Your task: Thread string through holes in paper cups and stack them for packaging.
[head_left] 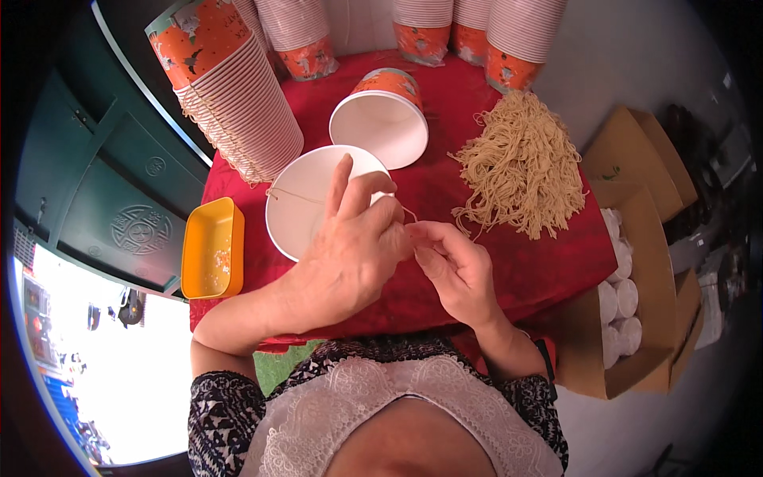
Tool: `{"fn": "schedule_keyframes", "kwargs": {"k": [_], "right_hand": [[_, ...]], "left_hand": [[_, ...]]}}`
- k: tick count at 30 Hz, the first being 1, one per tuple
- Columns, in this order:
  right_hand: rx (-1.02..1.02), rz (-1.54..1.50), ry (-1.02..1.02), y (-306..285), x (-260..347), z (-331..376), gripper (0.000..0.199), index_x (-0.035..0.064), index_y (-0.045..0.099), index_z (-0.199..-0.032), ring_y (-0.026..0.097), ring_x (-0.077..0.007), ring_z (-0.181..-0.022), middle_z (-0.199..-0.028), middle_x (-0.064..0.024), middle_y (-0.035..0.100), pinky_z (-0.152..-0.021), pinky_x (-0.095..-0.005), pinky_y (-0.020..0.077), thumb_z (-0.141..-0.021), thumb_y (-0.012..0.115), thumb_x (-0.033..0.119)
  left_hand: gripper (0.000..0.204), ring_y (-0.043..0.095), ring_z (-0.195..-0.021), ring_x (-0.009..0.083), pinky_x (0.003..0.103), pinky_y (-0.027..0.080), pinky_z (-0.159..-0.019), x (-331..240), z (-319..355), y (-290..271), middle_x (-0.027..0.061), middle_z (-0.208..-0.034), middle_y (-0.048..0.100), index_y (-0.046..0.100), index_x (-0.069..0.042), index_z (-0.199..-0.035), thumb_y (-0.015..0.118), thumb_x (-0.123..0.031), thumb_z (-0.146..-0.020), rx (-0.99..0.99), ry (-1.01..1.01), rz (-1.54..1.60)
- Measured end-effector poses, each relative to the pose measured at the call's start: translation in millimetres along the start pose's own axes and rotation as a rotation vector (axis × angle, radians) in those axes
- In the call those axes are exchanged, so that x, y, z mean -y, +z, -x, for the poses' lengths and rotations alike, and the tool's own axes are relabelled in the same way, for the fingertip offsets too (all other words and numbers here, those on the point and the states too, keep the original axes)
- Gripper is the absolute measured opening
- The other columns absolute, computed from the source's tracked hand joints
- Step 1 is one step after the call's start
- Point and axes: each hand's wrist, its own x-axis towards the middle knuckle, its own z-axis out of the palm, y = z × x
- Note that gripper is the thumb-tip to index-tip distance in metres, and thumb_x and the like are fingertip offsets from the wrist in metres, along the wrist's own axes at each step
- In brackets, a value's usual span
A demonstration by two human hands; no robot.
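Note:
Both my hands meet over the near middle of the red-covered table. My left hand (350,246) is closed in a pinch on a thin beige string, with one finger raised. Beside it, my right hand (457,270) pinches the string's end between thumb and fingertips. The string (296,195) runs from the left rim of a white-lined paper bucket (296,226), across its mouth and behind my left hand. That hand covers the bucket's right part. Just beyond lies another paper bucket (380,127), orange outside, its mouth toward me. A heap of loose beige strings (520,167) lies right of my hands.
A tall leaning stack of paper buckets (246,111) stands at left, strings hanging along its side. Near it sits a yellow plastic tray (191,250) with small bits inside. Wrapped bucket stacks (517,40) line the back. An open cardboard box (656,318) holds white rounded items at right.

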Motion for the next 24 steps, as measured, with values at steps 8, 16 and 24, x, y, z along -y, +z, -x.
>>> {"fn": "schedule_keyframes", "kwargs": {"k": [8,16,24], "right_hand": [[-0.085,0.177,-0.051,1,5,-20,0.004,-0.0013,0.065,-0.092,0.054,-0.0043,-0.062,-0.071,-0.0020,0.063,-0.054,-0.0222,0.0417,-0.090,0.068,-0.003],[-0.432,0.369,-0.218,-31,-17,-40,0.009,-0.0006,0.065,-0.093,0.053,-0.0100,-0.069,-0.084,-0.0033,0.060,-0.060,-0.0242,0.0422,-0.087,0.068,-0.007],[-0.534,0.278,-0.301,-41,-24,-45,0.010,0.0009,0.066,-0.096,0.046,-0.0068,-0.070,-0.099,-0.0041,0.055,-0.059,-0.0222,0.0395,-0.089,0.068,-0.006]], "left_hand": [[0.016,0.054,-0.108,0.0366,0.063,0.032,-0.111,22,-7,-5,0.0135,-0.093,0.057,0.063,0.002,-0.085,0.072,-0.005,-0.075,-0.044,-0.013,0.108],[0.016,0.063,-0.091,0.0309,0.060,0.033,-0.111,21,16,-6,0.0103,-0.086,0.062,0.061,-0.004,-0.084,0.075,-0.010,-0.079,0.059,-0.218,0.062],[0.014,0.066,-0.084,0.0273,0.062,0.025,-0.117,24,37,-28,0.0079,-0.078,0.064,0.064,-0.007,-0.086,0.071,-0.001,-0.075,0.269,-0.241,0.185]]}}
